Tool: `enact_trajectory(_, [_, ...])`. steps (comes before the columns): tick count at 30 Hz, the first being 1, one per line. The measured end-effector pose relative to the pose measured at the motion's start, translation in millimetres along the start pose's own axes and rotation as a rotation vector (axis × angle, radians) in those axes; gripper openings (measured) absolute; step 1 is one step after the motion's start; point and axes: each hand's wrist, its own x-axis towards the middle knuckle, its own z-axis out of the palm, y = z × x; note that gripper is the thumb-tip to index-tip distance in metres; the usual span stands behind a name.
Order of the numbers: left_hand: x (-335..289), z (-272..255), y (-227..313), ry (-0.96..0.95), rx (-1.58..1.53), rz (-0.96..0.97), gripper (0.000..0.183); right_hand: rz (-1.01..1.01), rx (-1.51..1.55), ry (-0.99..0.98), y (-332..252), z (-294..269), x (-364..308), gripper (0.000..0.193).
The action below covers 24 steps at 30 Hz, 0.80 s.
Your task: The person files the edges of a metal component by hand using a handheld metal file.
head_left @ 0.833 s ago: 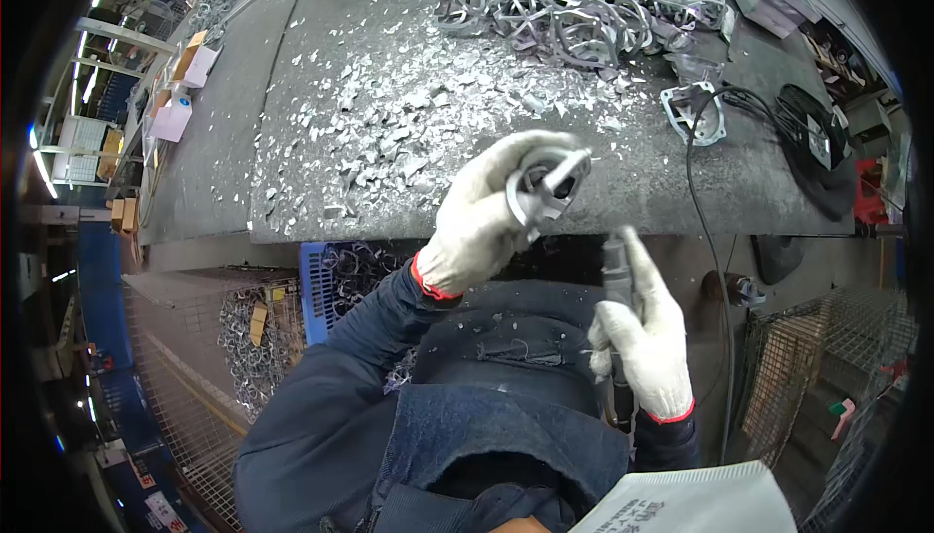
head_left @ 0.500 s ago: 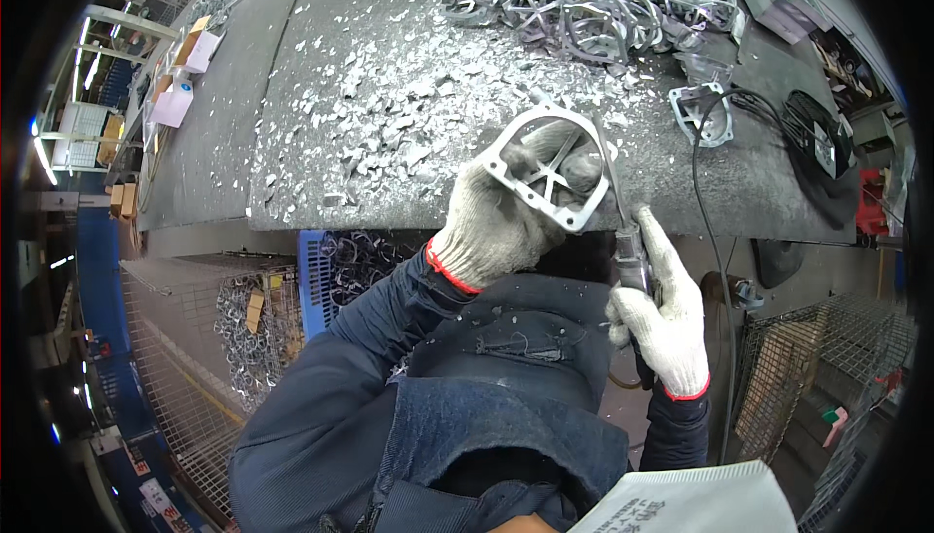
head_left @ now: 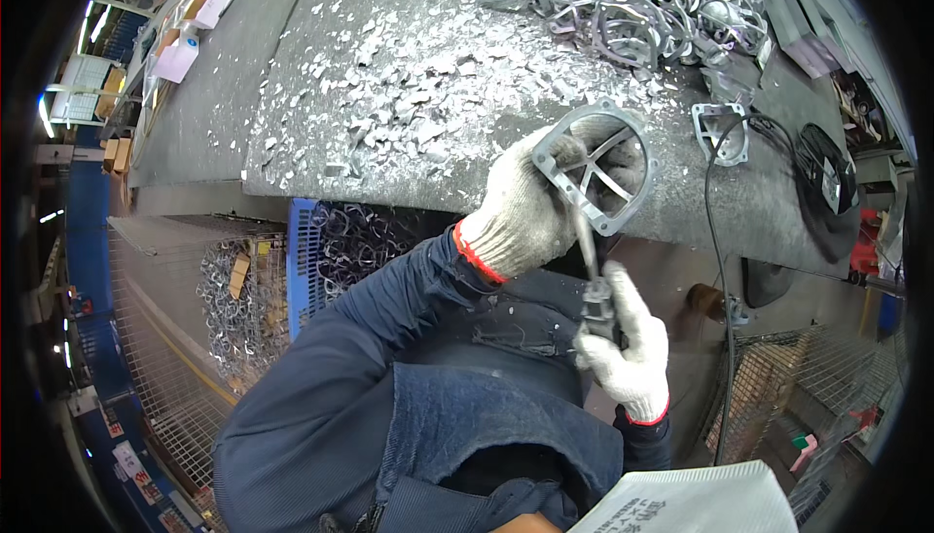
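Two gloved hands in view, both in white knit gloves with red cuffs. Left hand grips one grey cast-metal frame, a rounded-square ring with crossing spokes inside, held up above the near edge of the bench, fingers wrapped over its left rim. Right hand is clenched around one slim hand tool, its shaft pointing up so the tip meets the lower edge of the frame; what kind of tool cannot be told. On the bench: a broad scatter of silver metal chips, too many to count, spread across the dark surface to the left of the frame. At the far right end a heap of like castings, tangled, count not readable. One single casting lies apart from the heap, just beside a black cable that runs down off the bench edge. One coil of black cord sits further right. Below the bench, one blue plastic crate filled with metal rings, and beside it, to the left, one wire-mesh cage holding more metal parts. The person's dark blue sleeves fill the lower middle.
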Motion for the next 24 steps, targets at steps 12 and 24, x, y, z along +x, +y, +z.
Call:
enact_trajectory(12, [-5.1,6.3,-7.6,0.094,-0.151,-0.069,0.069,0.281,0.217,0.201,-0.2,1.6,1.3,0.094])
enact_trajectory(24, [18.0,45.2,-32.5,0.714,-0.063,0.305,0.049,0.072,-0.236,0.297,7.1,21.2,-9.0,0.085])
